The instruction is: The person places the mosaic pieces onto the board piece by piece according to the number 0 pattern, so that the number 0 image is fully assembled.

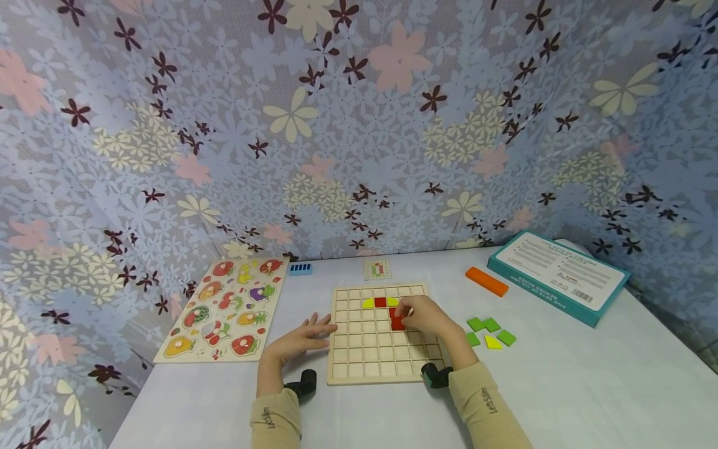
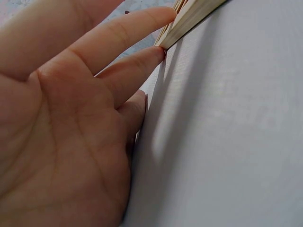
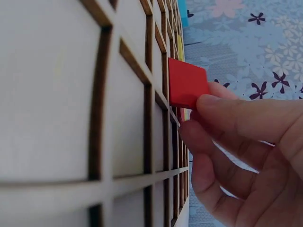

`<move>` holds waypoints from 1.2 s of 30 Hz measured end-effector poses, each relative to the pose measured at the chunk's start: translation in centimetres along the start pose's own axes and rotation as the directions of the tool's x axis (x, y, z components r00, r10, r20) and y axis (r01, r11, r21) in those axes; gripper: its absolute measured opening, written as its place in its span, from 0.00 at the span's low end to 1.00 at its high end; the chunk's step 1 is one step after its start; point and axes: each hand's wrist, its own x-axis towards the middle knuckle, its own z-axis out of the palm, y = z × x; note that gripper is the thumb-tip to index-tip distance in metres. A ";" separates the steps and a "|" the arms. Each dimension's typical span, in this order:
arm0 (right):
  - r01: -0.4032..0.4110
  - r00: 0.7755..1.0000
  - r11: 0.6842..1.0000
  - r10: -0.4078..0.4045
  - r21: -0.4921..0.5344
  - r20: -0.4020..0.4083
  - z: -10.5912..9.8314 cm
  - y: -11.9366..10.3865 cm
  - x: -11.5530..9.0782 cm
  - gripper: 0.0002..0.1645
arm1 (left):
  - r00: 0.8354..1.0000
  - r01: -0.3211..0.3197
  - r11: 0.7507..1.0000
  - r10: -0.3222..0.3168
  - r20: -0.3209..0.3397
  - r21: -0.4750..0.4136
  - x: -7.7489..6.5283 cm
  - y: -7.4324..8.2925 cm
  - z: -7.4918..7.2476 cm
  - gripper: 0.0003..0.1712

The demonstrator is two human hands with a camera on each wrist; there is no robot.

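A wooden grid board (image 1: 371,355) lies on the table with raised lines between its square cells. My right hand (image 1: 423,313) pinches a red square tile (image 3: 187,84) between thumb and fingers, tilted at the grid's surface. Red also shows beneath those fingers in the head view; how many tiles lie there I cannot tell. In an upper row a red tile (image 1: 381,302) sits between a yellow piece (image 1: 368,303) and another yellow piece (image 1: 393,301), partly covered by the hand. My left hand (image 1: 300,340) is spread, fingertips touching the board's left edge (image 2: 189,21).
Several green tiles (image 1: 491,323) and a yellow piece (image 1: 493,342) lie right of the board. Behind it are a small pattern card (image 1: 378,269) and a blue block (image 1: 300,269). A fruit puzzle board (image 1: 221,312) is at left; an orange bar (image 1: 487,282) and teal box (image 1: 561,274) at right.
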 end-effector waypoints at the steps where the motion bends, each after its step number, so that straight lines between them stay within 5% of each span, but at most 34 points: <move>1: -0.007 1.000 1.000 0.007 -0.003 0.002 0.0 0.0 0.0 0.08 | 1.000 0.001 1.000 -0.001 0.000 0.000 0.0 0.0 0.0 0.27; 23: -0.063 0.997 0.996 0.065 -0.060 0.039 0.0 0.0 0.1 0.13 | 1.000 0.011 1.000 -0.011 -0.002 0.000 -0.1 0.2 0.0 0.27; 36: -0.008 0.998 1.000 0.009 -0.025 0.059 -0.7 0.4 -0.3 0.12 | 1.000 0.007 1.000 -0.007 0.003 -0.001 -0.1 0.2 0.0 0.27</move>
